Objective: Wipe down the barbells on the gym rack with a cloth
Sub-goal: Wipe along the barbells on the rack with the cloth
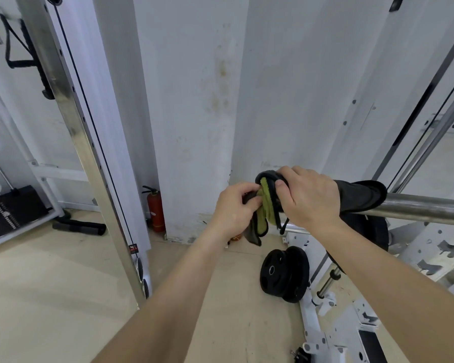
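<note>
A pale, stained wall fills the background, and a light wooden floor is seen below it. A chrome upright with a black cable beside it rises at the left, and the white rack frame stands at the right.

The barbell is carried on that frame. Its long axis runs roughly level from the right edge toward the middle of the view, where its near end is hidden under the cloth. A dark piece is draped over the bar just behind the right wrist; whether it belongs to the same cloth cannot be told.

Black weight plates are stored low on a peg below the bar, and a red fire extinguisher is set against the wall.

The cloth, green on one face and dark on the other, is bunched over the bar's end, with a tail hanging down. The right hand is laid on top of the bar, its fingers curled over the cloth and its thumb pressed on it. The left hand is held just off the bar's end, and the hanging cloth is pinched in its fingers.

The uncleaned length lies to the right, so the right hand is judged nearer, and a slide along the axis is called for.
</note>
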A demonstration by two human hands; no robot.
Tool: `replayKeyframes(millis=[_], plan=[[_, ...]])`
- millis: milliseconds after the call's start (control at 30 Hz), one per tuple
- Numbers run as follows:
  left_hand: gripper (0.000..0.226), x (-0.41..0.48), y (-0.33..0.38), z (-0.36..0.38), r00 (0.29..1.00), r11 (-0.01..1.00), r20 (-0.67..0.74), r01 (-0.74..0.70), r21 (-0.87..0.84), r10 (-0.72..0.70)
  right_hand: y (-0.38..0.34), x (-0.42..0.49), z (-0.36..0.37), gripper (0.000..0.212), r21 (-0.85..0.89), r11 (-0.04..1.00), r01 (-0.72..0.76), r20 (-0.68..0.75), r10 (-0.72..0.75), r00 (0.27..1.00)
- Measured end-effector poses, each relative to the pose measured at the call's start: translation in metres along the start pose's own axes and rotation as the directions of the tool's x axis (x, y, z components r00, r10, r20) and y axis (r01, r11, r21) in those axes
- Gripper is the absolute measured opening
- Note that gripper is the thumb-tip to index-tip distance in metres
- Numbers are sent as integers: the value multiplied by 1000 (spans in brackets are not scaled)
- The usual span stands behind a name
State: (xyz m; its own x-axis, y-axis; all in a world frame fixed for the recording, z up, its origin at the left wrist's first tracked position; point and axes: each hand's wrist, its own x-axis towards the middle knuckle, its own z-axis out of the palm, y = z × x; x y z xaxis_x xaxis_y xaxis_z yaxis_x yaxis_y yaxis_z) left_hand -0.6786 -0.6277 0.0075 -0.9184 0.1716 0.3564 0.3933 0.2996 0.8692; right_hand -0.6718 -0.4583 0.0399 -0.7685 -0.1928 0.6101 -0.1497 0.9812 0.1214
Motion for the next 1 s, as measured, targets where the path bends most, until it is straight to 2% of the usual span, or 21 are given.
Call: replayKeyframes(millis=[67, 167, 233, 267, 333, 400, 433, 467, 500, 600, 667, 733, 800, 867, 900, 1000], plan=[[14, 4, 2, -8, 997, 993, 73, 18, -115, -10, 0, 0, 0, 44, -5, 1000, 3, -7, -3, 1000], [15, 9, 7, 8, 993, 966, -91, 49, -256, -74, 1, 2, 2, 41, -28, 1000, -8, -7, 8, 1000], [17, 6, 7, 22, 978, 966, -181, 59, -251, -107, 1, 1, 3, 40, -36, 999, -18, 1, 18, 1000], [18, 3, 6, 24, 979, 978, -178, 60, -201, -96, 1, 1, 3, 39, -34, 999, -19, 5, 19, 1000], [19, -3, 3, 16, 991, 998, -121, 52, -33, -55, 1, 0, 1, 40, -21, 1000, -17, 19, 18, 1000], [15, -8, -1, 2, 998, 995, 42, 50, 84, -54, 1, 2, -2, 40, 10, 1000, -22, 41, 22, 999], [15, -12, -2, -4, 989, 994, 131, 62, 89, -74, 1, 3, -4, 40, 35, 999, -26, 60, 24, 998], [16, -19, -3, -8, 979, 995, 183, 77, 58, -86, 1, 5, -7, 39, 71, 997, -34, 85, 28, 996], [19, -25, -2, -9, 979, 994, 176, 107, -16, -103, 2, 7, -10, 38, 118, 992, -52, 123, 37, 992], [23, -43, 17, -12, 961, 884, 15, 261, -389, -277, 3, 9, -24, 34, 268, 953, -143, 244, 77, 967], [22, -49, 30, -13, 940, 836, -55, 272, -476, -337, 3, 6, -33, 30, 370, 908, -199, 222, 121, 967], [30, -55, 42, -14, 944, 822, -28, 271, -501, -329, 1, 0, -46, 27, 483, 836, -259, 146, 214, 966], [47, -65, 54, -16, 961, 886, 11, 258, -385, -275, -2, -6, -64, 29, 569, 780, -260, 82, 260, 962], [37, -77, 65, -15, 985, 978, -18, 167, -126, -170, -5, -12, -86, 32, 631, 745, -216, 68, 225, 972], [31, -82, 71, -15, 991, 992, -50, 127, -28, -128, -7, -16, -97, 34, 663, 722, -201, 77, 201, 977], [20, -102, 92, -18, 994, 995, -96, 64, 72, -57, -5, -30, -134, 39, 795, 566, -217, 128, 194, 973]])
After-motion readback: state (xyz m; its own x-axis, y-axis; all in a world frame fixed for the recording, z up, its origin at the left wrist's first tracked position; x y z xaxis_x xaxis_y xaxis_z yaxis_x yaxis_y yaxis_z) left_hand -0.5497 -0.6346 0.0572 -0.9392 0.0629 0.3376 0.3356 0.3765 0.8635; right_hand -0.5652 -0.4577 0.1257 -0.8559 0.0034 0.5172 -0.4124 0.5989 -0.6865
